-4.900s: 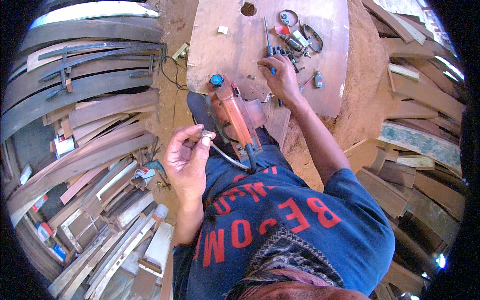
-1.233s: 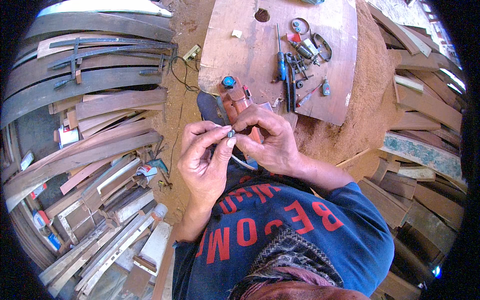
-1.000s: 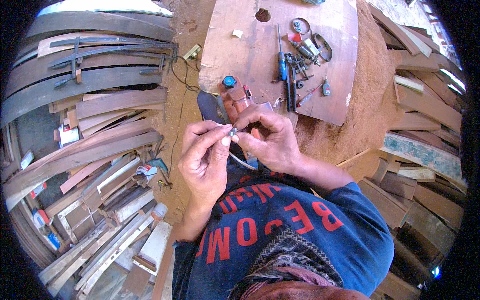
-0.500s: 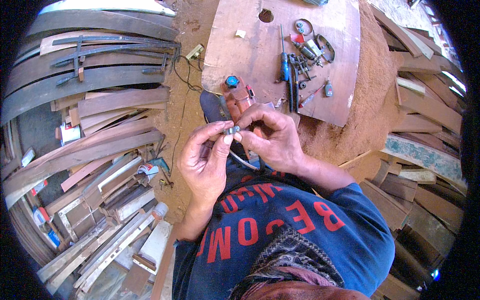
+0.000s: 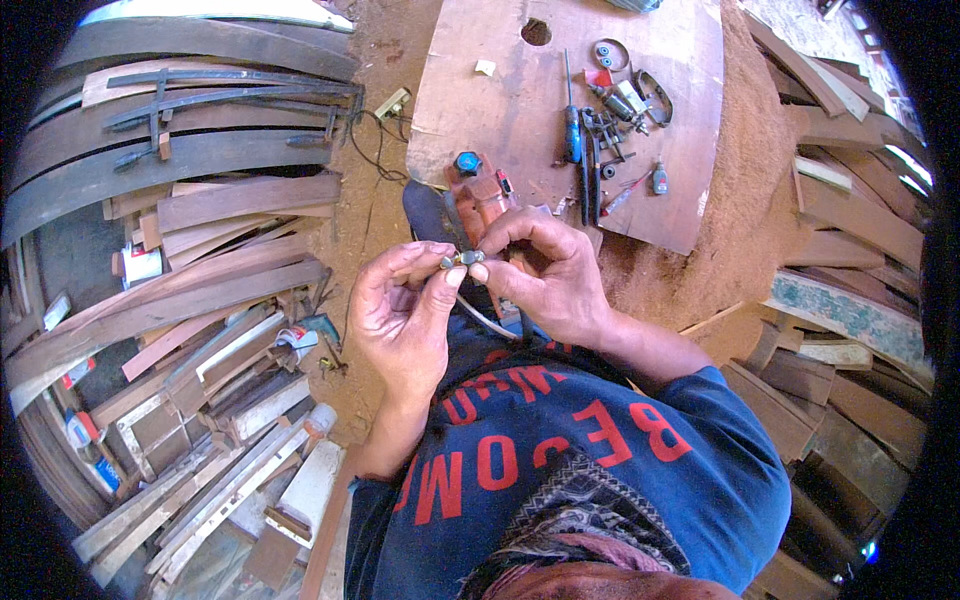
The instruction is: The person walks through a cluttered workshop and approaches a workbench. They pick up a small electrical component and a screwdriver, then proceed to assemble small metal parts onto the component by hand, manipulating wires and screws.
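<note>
My left hand (image 5: 403,315) and my right hand (image 5: 553,272) meet in front of my chest. Their thumbs and fingertips pinch a small metal part (image 5: 463,259), grey with brassy spots; its exact kind is too small to make out. Fingers cover both its ends. Just beyond the hands sits an orange power tool body (image 5: 487,203) with a blue knob (image 5: 467,162), partly hidden by my right hand. A pale cable (image 5: 486,316) curves below my fingers.
A wooden board (image 5: 470,115) ahead carries a blue-handled screwdriver (image 5: 572,135), a metal motor part (image 5: 622,103), a small bottle (image 5: 659,180) and loose parts. Sawdust (image 5: 748,190) lies to its right. Timber planks (image 5: 230,150) are stacked left, more planks (image 5: 850,200) right.
Between my fingertips the small metal part has been turned or drawn out slightly, and more of it shows, with brassy spots. Both hands stay nearly in place.
</note>
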A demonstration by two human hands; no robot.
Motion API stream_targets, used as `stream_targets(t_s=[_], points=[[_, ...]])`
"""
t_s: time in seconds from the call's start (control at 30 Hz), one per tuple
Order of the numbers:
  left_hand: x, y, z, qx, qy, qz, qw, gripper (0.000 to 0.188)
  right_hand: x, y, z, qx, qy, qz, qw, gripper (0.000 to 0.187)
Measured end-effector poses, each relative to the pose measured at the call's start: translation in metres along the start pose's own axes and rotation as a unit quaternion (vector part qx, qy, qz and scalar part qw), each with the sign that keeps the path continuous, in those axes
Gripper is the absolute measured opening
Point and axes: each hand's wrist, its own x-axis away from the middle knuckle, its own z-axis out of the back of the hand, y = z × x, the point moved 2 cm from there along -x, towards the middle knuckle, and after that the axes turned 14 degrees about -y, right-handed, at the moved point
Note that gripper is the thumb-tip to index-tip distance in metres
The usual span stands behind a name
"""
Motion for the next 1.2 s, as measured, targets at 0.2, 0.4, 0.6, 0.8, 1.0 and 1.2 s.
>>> stream_targets(t_s=[0.2, 0.4, 0.6, 0.8, 1.0, 1.2], points=[[0.003, -0.002, 0.003, -0.079, -0.003, -0.035, 0.996, 0.041, 0.001, -0.001, -0.003, -0.111, -0.019, -0.082, 0.990, 0.015], [0.003, 0.005, 0.000, -0.152, -0.016, -0.062, 0.986, 0.043, 0.000, 0.006, -0.002, -0.142, -0.045, -0.085, 0.985, 0.016], [0.004, 0.009, -0.003, -0.179, -0.009, -0.051, 0.982, 0.045, 0.000, 0.009, -0.003, -0.241, -0.069, -0.148, 0.957, 0.014], [0.004, 0.013, -0.005, -0.198, -0.010, -0.033, 0.980, 0.047, 0.001, 0.023, -0.008, -0.357, -0.083, -0.139, 0.920, 0.018], [0.003, 0.014, -0.006, -0.218, -0.017, -0.038, 0.975, 0.046, 0.002, 0.026, -0.011, -0.413, -0.084, -0.154, 0.894, 0.019], [0.002, 0.016, -0.007, -0.225, -0.025, -0.042, 0.973, 0.046, 0.003, 0.029, -0.009, -0.377, -0.091, -0.148, 0.910, 0.015]])
